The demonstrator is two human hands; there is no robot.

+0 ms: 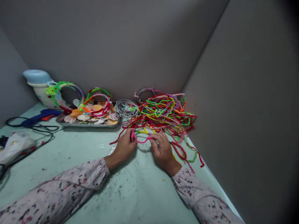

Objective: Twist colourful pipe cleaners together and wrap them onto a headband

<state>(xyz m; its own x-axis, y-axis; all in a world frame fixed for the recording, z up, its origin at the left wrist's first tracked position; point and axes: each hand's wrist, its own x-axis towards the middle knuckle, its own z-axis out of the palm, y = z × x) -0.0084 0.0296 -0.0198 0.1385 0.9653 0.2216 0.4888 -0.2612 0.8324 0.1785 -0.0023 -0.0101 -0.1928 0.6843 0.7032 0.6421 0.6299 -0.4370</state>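
Pipe cleaner (143, 142), bright pink, sags between the two hands just above the table (140, 193), in front of a tangled pile of coloured pipe cleaners (161, 107). Fingers of the left hand (126, 143) close on its left part; those of the right hand (163, 149) pinch its right. Just behind arches a yellow-and-green strand (144, 132); whether either hand also grips it, I cannot tell. Leftward sits a metal tray (93, 125) of seashells (83, 117).
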